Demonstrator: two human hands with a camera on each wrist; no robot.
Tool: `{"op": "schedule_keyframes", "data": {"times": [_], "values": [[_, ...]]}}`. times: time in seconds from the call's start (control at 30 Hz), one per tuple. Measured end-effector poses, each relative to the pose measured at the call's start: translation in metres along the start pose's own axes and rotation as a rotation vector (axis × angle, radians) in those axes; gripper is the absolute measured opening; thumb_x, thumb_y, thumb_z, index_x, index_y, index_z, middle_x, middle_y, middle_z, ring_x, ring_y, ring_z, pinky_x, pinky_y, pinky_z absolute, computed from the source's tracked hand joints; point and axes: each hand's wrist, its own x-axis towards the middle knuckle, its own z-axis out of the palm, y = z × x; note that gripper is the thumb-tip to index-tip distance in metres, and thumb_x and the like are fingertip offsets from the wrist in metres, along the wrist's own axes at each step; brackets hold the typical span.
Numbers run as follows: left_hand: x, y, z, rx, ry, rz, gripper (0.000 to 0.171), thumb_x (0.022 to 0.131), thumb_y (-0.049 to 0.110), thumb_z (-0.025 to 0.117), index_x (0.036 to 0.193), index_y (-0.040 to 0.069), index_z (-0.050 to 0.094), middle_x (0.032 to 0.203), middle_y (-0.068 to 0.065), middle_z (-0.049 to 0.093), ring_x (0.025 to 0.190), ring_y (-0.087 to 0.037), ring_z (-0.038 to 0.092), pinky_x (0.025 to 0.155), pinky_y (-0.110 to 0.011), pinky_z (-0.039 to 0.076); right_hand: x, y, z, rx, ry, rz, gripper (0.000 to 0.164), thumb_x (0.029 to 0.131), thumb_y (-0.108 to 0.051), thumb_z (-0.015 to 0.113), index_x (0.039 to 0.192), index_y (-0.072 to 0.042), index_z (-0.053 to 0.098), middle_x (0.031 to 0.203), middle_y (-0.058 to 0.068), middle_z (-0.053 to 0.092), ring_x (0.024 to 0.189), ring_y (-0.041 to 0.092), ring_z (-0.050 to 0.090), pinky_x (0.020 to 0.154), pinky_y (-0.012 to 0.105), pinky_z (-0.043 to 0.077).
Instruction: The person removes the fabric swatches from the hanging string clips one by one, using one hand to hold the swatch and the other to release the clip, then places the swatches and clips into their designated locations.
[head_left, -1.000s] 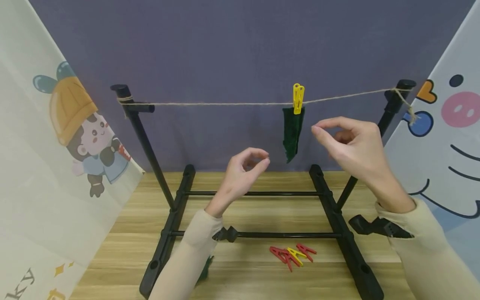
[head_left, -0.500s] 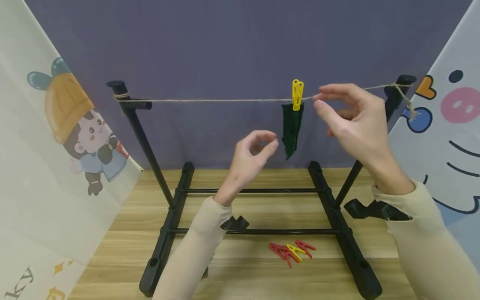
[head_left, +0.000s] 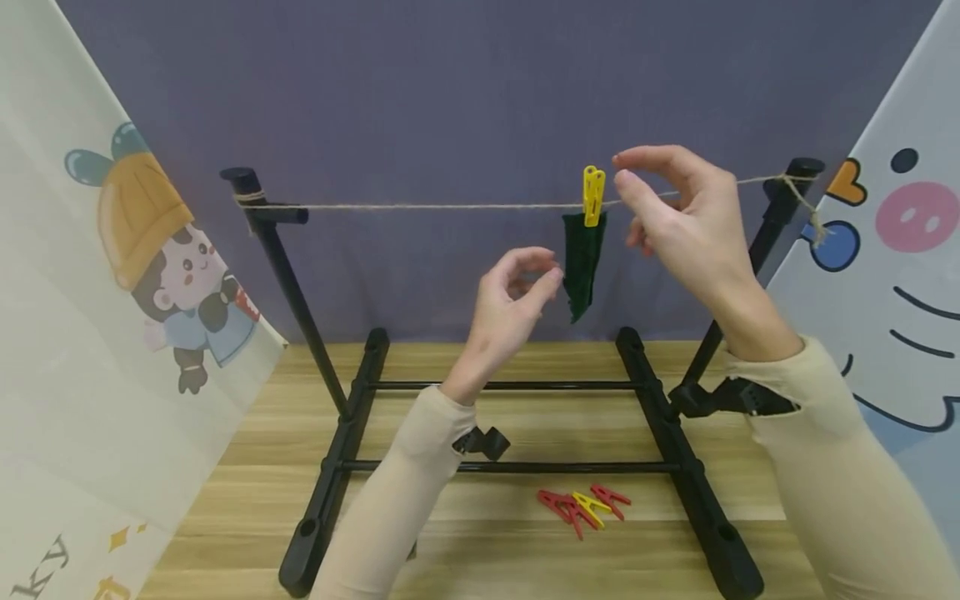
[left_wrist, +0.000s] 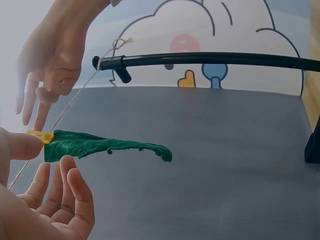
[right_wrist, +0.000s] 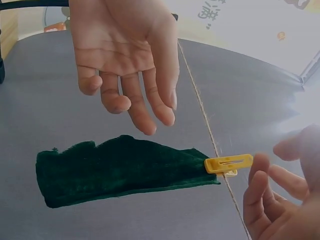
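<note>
A dark green cloth (head_left: 582,265) hangs from a string (head_left: 420,207), held there by a yellow clothespin (head_left: 593,197) at its top. My right hand (head_left: 690,208) is just right of the clothespin, thumb and forefinger apart, holding nothing. To the cloth's left is my left hand (head_left: 513,296), loosely curved with nothing between thumb and fingers. The right wrist view shows the clothespin (right_wrist: 229,163) across the string and the full cloth (right_wrist: 120,172), with a gap between the left hand (right_wrist: 127,65) and the cloth.
A black rack (head_left: 296,300) carries the string between two posts. Several red and yellow clothespins (head_left: 585,507) lie on the wooden table (head_left: 510,567) in front. A bit of dark material (head_left: 412,551) shows beside the left sleeve. Printed cartoon panels stand at both sides.
My right hand has risen from beside the cloth to the level of the clothespin. The left hand has moved up and right, closer to the cloth. The clothespin and cloth stay in place.
</note>
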Motion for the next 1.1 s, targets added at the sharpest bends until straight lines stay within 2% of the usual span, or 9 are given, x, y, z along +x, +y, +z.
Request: {"op": "schedule_keyframes", "data": {"times": [0.17,0.3,0.4,0.5,0.7,0.8,0.9,1.1], "values": [[0.003,-0.001,0.003,-0.012,0.014,0.010,0.026,0.096,0.010,0.057,0.121,0.000,0.057,0.116,-0.017,0.060,0.085,-0.021,0.062,0.065,-0.030,0.051,0.004,0.004,0.003,-0.019,-0.024,0.006,0.028,0.095,-0.024,0.060,0.112,-0.002,0.068,0.123,0.006,0.061,0.053,0.020,0.054,0.049,0.024,0.046],[0.006,-0.001,0.006,-0.016,0.032,0.023,0.025,0.096,0.009,0.057,0.119,-0.001,0.057,0.114,-0.018,0.060,0.085,-0.028,0.062,0.064,-0.031,0.052,0.001,0.001,0.003,-0.034,-0.036,-0.001,0.028,0.095,-0.023,0.061,0.104,0.003,0.067,0.121,0.007,0.062,0.051,0.019,0.054,0.049,0.024,0.045],[0.009,0.001,0.007,-0.018,0.048,0.021,0.025,0.095,0.008,0.058,0.118,-0.002,0.057,0.114,-0.019,0.060,0.087,-0.033,0.062,0.066,-0.031,0.052,0.001,-0.003,0.004,-0.044,-0.031,-0.006,0.028,0.094,-0.024,0.062,0.106,0.001,0.067,0.111,0.009,0.065,0.049,0.019,0.053,0.049,0.024,0.045],[0.013,0.001,0.007,-0.005,0.043,-0.002,0.029,0.096,0.010,0.058,0.122,-0.002,0.055,0.117,-0.017,0.060,0.090,-0.031,0.062,0.069,-0.030,0.052,0.004,-0.004,0.005,-0.054,-0.020,-0.008,0.028,0.094,-0.024,0.062,0.113,-0.004,0.065,0.110,0.009,0.066,0.049,0.020,0.052,0.050,0.025,0.046],[0.021,0.006,0.007,-0.002,-0.004,-0.042,0.040,0.097,0.014,0.058,0.134,0.002,0.049,0.125,-0.011,0.057,0.094,-0.032,0.063,0.074,-0.030,0.052,0.018,0.010,0.005,-0.110,-0.074,0.025,0.036,0.094,-0.033,0.060,0.127,-0.017,0.061,0.124,0.004,0.061,0.054,0.022,0.057,0.049,0.026,0.047],[0.022,0.009,0.008,-0.001,-0.035,-0.067,0.043,0.097,0.014,0.058,0.137,0.002,0.047,0.126,-0.012,0.055,0.093,-0.033,0.063,0.075,-0.033,0.053,0.023,0.019,0.004,-0.163,-0.121,0.048,0.037,0.095,-0.042,0.057,0.122,-0.019,0.064,0.126,-0.001,0.060,0.055,0.022,0.059,0.047,0.028,0.046],[0.022,0.013,0.010,0.008,-0.062,-0.097,0.046,0.097,0.016,0.058,0.139,0.002,0.044,0.126,-0.012,0.054,0.094,-0.033,0.063,0.078,-0.035,0.053,0.023,0.023,0.005,-0.184,-0.130,0.055,0.037,0.094,-0.046,0.056,0.112,-0.017,0.070,0.124,-0.005,0.061,0.054,0.021,0.060,0.046,0.029,0.045],[0.027,0.024,0.015,0.034,-0.052,-0.079,0.040,0.097,0.016,0.058,0.133,0.001,0.050,0.114,-0.009,0.060,0.092,-0.030,0.064,0.078,-0.036,0.054,0.016,0.017,0.000,-0.161,-0.088,0.026,0.031,0.093,-0.038,0.061,0.106,-0.012,0.072,0.122,-0.001,0.063,0.054,0.019,0.060,0.049,0.027,0.048]]}}
